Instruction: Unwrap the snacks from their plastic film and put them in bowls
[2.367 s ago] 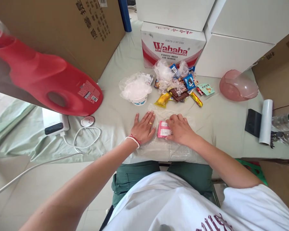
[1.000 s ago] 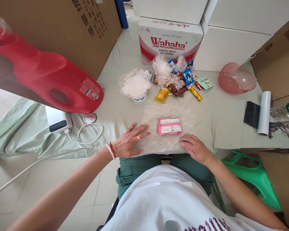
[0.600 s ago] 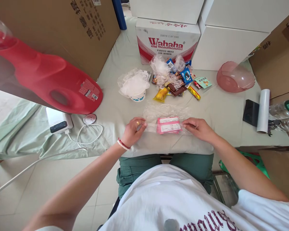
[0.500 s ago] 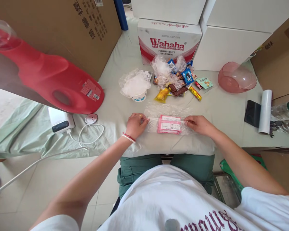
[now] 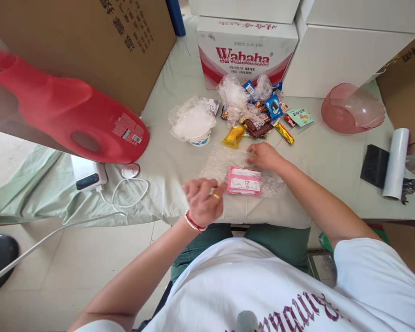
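Note:
A pink and white packet [image 5: 244,181] lies flat near the table's front edge, on or in crumpled clear plastic film [image 5: 216,163]. My left hand [image 5: 204,199], with a ring and bracelets, is just left of the packet, its fingers curled; whether it pinches anything is hidden. Beyond the packet my right hand [image 5: 261,156] is at the far edge of the film, fingers bent and thumb apart, with nothing seen held in it. Behind the hands is a pile of wrapped snacks [image 5: 257,127], and left of it a white cup [image 5: 199,139] stands under crumpled clear plastic.
A large red jug [image 5: 90,120] and a white power bank [image 5: 86,174] with a cable are on the left. Behind stands a Wahaba-style printed carton [image 5: 244,55]. To the right are a pink clear bowl [image 5: 352,108], a black object [image 5: 374,165] and a white roll [image 5: 396,163].
My left hand has moved toward me and turned, off the film's left edge. My right hand has moved left and away from me, to beyond the packet. The film above the packet has been folded back.

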Demonstrator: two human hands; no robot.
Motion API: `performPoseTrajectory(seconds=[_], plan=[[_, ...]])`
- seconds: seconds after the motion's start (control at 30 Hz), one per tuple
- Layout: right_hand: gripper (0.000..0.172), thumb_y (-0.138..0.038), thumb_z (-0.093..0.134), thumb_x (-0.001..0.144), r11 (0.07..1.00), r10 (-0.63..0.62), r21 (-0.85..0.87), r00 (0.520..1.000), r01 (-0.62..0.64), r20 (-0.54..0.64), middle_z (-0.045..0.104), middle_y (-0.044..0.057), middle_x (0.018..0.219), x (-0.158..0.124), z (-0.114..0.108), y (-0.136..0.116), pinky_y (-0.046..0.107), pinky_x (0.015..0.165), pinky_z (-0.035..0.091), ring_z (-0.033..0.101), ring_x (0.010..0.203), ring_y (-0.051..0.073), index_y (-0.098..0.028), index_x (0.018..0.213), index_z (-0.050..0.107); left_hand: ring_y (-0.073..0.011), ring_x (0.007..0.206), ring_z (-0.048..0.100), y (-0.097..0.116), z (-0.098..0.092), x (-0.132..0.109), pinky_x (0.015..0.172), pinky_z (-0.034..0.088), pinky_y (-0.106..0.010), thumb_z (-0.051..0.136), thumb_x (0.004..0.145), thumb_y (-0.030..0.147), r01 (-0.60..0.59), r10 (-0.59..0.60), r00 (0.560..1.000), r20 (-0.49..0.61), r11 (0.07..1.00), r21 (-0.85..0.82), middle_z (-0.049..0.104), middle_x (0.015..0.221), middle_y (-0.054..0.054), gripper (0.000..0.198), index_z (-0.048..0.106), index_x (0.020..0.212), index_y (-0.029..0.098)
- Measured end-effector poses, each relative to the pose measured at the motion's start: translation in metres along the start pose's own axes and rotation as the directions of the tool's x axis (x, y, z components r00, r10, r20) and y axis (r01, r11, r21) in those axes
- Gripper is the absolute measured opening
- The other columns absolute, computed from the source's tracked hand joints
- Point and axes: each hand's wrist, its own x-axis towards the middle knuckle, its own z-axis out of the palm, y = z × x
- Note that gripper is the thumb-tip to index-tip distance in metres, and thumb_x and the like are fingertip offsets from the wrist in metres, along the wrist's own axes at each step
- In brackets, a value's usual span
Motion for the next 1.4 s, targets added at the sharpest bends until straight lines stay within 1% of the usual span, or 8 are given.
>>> performPoseTrajectory(seconds=[0.17, 0.3, 0.67, 0.8, 1.03, 1.17, 1.3, 1.4], plan=[[0.025, -0.031, 0.060, 0.094, 0.971, -0.107, 0.211, 0.993, 0.113, -0.042, 0.063, 0.000, 0.074, -0.017, -0.013, -0.005, 0.025, 0.068, 0.036, 0.052, 0.069, 0.014, -0.016, 0.102, 0.078, -0.0280, 0.098, 0.058, 0.022, 0.026, 0.023, 0.084, 0.037, -0.046, 0.047, 0.100, 0.028, -0.102, 0.100, 0.959, 0.266, 0.995, -0.008, 0.070, 0.100, -0.011, 0.041, 0.068, 0.136, 0.033], [0.030, -0.026, 0.049, 0.102, 0.969, -0.238, 0.029, 0.962, 0.244, -0.130, 0.066, 0.005, 0.091, -0.058, -0.006, -0.019, 0.026, 0.070, 0.035, 0.054, 0.075, 0.015, -0.016, 0.108, 0.077, -0.0297, 0.095, 0.056, 0.025, 0.037, 0.035, 0.078, 0.035, -0.045, 0.044, 0.103, 0.027, -0.091, 0.080, 0.935, 0.347, 0.996, 0.015, 0.067, 0.089, -0.012, 0.039, 0.071, 0.132, 0.029], [0.051, -0.015, 0.033, 0.106, 0.910, -0.390, -0.204, 0.912, 0.361, -0.126, 0.064, 0.011, 0.106, -0.113, 0.076, -0.023, 0.036, 0.090, 0.045, 0.056, 0.100, 0.025, -0.018, 0.154, 0.051, -0.0263, 0.099, 0.062, 0.004, 0.039, 0.031, 0.085, 0.046, -0.042, 0.051, 0.100, 0.023, -0.036, 0.109, 0.934, 0.341, 0.976, -0.215, 0.072, 0.089, -0.009, 0.025, 0.075, 0.094, 0.022], [0.054, -0.007, 0.036, 0.101, 0.866, -0.463, -0.266, 0.879, 0.423, -0.110, 0.062, 0.010, 0.102, -0.116, 0.078, -0.021, 0.037, 0.089, 0.044, 0.052, 0.095, 0.025, -0.019, 0.150, 0.056, -0.0250, 0.111, 0.062, -0.021, 0.038, 0.033, 0.101, 0.050, -0.042, 0.056, 0.093, 0.022, 0.203, -0.132, 0.964, 0.230, 0.925, -0.321, 0.076, 0.107, -0.008, 0.021, 0.073, 0.105, 0.021], [0.059, 0.000, 0.051, 0.091, 0.812, -0.526, -0.420, 0.820, 0.406, -0.224, 0.057, 0.010, 0.097, -0.122, 0.086, -0.026, 0.037, 0.085, 0.041, 0.047, 0.092, 0.026, -0.020, 0.146, 0.059, -0.0320, 0.147, 0.039, -0.045, 0.030, 0.044, 0.123, 0.030, -0.055, 0.036, 0.104, 0.030, 0.748, -0.742, 0.657, 0.134, 0.620, -0.236, 0.060, 0.143, -0.017, 0.037, 0.070, 0.112, 0.017], [0.056, -0.002, 0.052, 0.093, 0.817, -0.518, -0.425, 0.820, 0.390, -0.244, 0.056, 0.010, 0.095, -0.123, 0.086, -0.028, 0.037, 0.083, 0.042, 0.045, 0.090, 0.026, -0.022, 0.145, 0.059, -0.0411, 0.160, 0.016, -0.029, 0.026, 0.042, 0.126, 0.019, -0.064, 0.068, 0.089, 0.046, 0.681, -0.642, 0.728, 0.240, 0.715, -0.156, 0.047, 0.158, -0.016, 0.025, 0.065, 0.087, 0.021], [0.057, -0.002, 0.053, 0.093, 0.830, -0.505, -0.397, 0.830, 0.391, -0.237, 0.057, 0.011, 0.096, -0.123, 0.085, -0.030, 0.038, 0.082, 0.044, 0.046, 0.090, 0.026, -0.022, 0.145, 0.059, -0.0293, 0.122, 0.062, -0.003, 0.017, 0.040, 0.107, 0.049, -0.047, 0.068, 0.081, 0.027, 0.587, -0.552, 0.808, 0.205, 0.731, -0.348, 0.068, 0.117, -0.012, 0.018, 0.052, 0.074, 0.022], [0.054, -0.002, 0.052, 0.093, 0.844, -0.501, -0.340, 0.834, 0.414, -0.230, 0.060, 0.012, 0.099, -0.127, 0.084, -0.034, 0.040, 0.082, 0.047, 0.049, 0.093, 0.027, -0.020, 0.144, 0.061, -0.0167, 0.084, 0.068, 0.022, 0.014, 0.041, 0.083, 0.055, -0.031, 0.056, 0.087, 0.021, 0.467, -0.438, 0.877, 0.196, 0.683, -0.562, 0.070, 0.090, -0.003, 0.005, 0.055, 0.083, 0.022]])
